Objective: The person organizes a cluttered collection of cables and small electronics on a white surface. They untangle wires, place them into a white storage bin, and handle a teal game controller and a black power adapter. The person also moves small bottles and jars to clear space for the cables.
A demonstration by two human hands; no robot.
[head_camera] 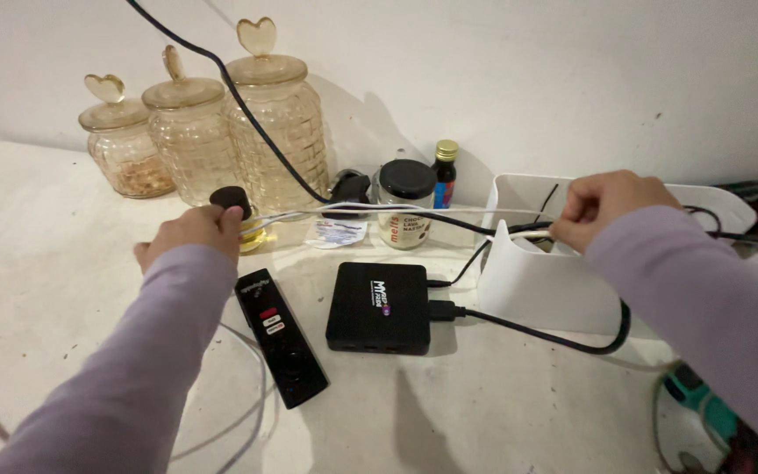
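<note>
L hand (193,230) is closed on one end of a white cable (379,209); R hand (603,207) pinches the other end over a white box (544,283). Cable hangs taut above the bench (37,254), w/ black set-top box (378,307) & remote (280,337) below, glass jars (195,140) behind.

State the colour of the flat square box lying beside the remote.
Black, seen best in the head view: the square box beside the remote.

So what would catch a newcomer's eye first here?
A white cable stretched across the middle, pinched by the left hand and by the right hand over the white box. Below it lie a black set-top box and a black remote. Three amber glass jars stand at the back left.
</note>
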